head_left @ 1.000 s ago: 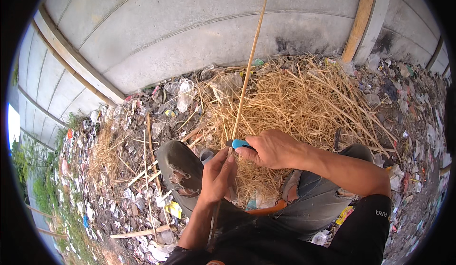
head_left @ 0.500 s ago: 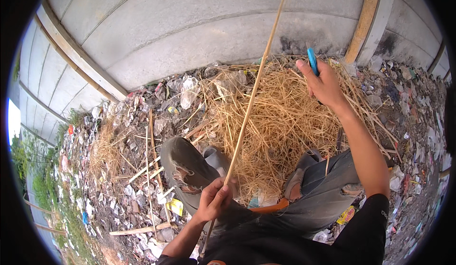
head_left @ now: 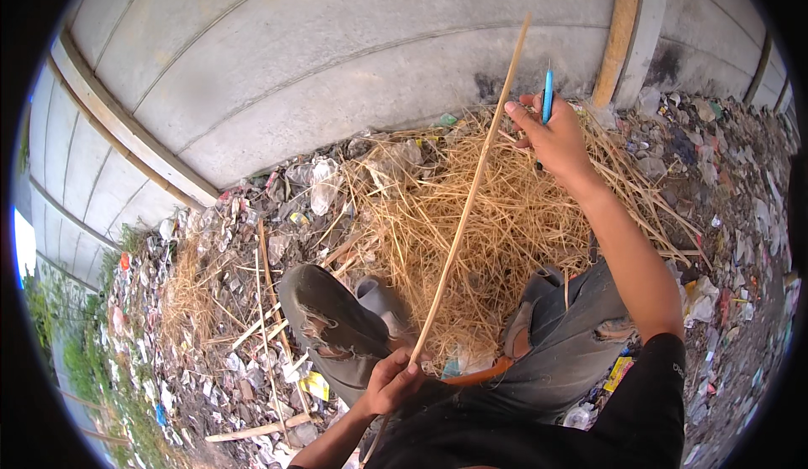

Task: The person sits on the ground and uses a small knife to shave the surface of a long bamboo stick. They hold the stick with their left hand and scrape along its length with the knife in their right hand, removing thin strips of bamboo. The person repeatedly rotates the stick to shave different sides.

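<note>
My left hand (head_left: 394, 382) is closed round the lower part of a long, pale bamboo strip (head_left: 463, 221). The strip slants up and to the right, its narrow tip in front of the wall and its lower end running down beside my lap. A slim blue cutter knife (head_left: 548, 99) sits in my right hand (head_left: 555, 143), its thin tip pointing up. My right thumb and fingers are close to the upper part of the strip; whether they touch it I cannot tell. Below the strip lies a heap of straw-coloured shavings (head_left: 526, 225), between my feet and the wall.
A grey concrete panel wall (head_left: 353, 57) rises ahead, with a wooden post (head_left: 619, 36) against it. Plastic litter (head_left: 326, 185) covers the ground on both sides. Loose sticks (head_left: 263, 427) lie to my left. An orange object (head_left: 480, 375) shows between my bent legs.
My right hand has moved left, nearer to the strip, and the knife now points more upright. The strip's tip has shifted right and lower in the picture. The view has turned slightly.
</note>
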Tool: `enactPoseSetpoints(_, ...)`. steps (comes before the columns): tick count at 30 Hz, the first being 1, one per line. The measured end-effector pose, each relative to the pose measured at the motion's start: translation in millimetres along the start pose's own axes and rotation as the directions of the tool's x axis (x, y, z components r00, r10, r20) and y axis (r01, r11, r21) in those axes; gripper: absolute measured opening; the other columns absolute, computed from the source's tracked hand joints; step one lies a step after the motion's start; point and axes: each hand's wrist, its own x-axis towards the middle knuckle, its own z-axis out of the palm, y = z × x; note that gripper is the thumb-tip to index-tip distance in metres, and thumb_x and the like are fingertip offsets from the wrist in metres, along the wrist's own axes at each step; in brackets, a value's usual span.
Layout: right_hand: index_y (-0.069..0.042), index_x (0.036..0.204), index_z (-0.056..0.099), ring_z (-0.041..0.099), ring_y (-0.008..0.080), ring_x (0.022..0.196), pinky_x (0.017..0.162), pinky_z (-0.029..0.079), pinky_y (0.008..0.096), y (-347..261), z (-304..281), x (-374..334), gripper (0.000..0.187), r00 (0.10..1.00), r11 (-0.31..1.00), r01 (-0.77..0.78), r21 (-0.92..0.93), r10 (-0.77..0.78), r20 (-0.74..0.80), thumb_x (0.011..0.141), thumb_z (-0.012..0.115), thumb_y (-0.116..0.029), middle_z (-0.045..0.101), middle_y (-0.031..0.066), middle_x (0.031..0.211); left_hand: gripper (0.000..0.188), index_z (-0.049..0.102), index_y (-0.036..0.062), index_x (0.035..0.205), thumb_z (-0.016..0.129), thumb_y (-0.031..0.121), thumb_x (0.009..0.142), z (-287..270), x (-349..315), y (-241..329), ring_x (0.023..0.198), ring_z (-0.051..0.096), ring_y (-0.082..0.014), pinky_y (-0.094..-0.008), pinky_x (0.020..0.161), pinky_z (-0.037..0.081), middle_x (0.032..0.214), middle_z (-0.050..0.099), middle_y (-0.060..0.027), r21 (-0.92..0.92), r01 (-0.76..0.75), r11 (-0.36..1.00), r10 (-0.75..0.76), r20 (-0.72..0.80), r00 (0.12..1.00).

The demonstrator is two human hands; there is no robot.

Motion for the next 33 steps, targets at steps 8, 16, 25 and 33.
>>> enactPoseSetpoints(8, -0.011, 0.08, 0.038, 0.074, 0.0206, 0.075, 0.06, 0.064, 0.0315, -14, 2, -10, 0.036, 0.981, 0.951, -0.099, 0.291, 0.044, 0.19, 0.096, 0.07, -0.01, 0.068, 0.0155, 0.089, 0.036, 0.053, -0.0031, 0.124, 0.05, 0.029, 0.107, -11, 12, 20, 0.058, 0.048, -0.0059, -0.0219, 0.055, 0.038, 0.071, 0.053, -0.0002, 0.169, 0.0, 0.986, -0.021, 0.119, 0.993)
enactPoseSetpoints(16, -0.009, 0.085, 0.04, 0.076, 0.0266, 0.083, 0.064, 0.067, 0.0356, -21, 29, -44, 0.03, 0.919, 0.829, -0.232, 0.51, 0.014, 0.394, 0.097, 0.068, -0.009, 0.069, 0.0179, 0.092, 0.046, 0.05, -0.0053, 0.136, 0.049, 0.032, 0.108, 5, 54, 63, 0.053, 0.048, -0.008, -0.0229, 0.05, 0.038, 0.066, 0.051, -0.0005, 0.146, -0.073, 0.987, 0.065, 0.064, 0.996)
enactPoseSetpoints(25, -0.001, 0.095, 0.061, 0.063, 0.0207, 0.055, 0.051, 0.046, 0.034, -27, 56, -99, 0.032, 0.864, 0.961, 0.26, -0.096, -0.187, 0.468, 0.093, 0.076, -0.029, 0.06, 0.0086, 0.065, 0.041, 0.052, -0.0007, 0.145, 0.054, 0.018, 0.108, 13, 124, 98, 0.058, 0.039, -0.0005, -0.0202, 0.052, 0.03, 0.071, 0.046, 0.0093, 0.181, -0.177, 0.967, 0.211, -0.187, 0.96)
enactPoseSetpoints(33, 0.001, 0.097, 0.068, 0.063, 0.0157, 0.056, 0.052, 0.048, 0.0306, -14, 52, -85, 0.03, 0.864, 0.926, 0.364, -0.094, -0.299, 0.406, 0.09, 0.079, -0.026, 0.066, 0.0075, 0.069, 0.047, 0.051, -0.0013, 0.147, 0.062, 0.014, 0.104, 1, 145, 99, 0.07, 0.042, 0.0002, -0.0188, 0.06, 0.034, 0.079, 0.051, 0.0099, 0.332, -0.165, 0.929, 0.246, -0.217, 0.945)
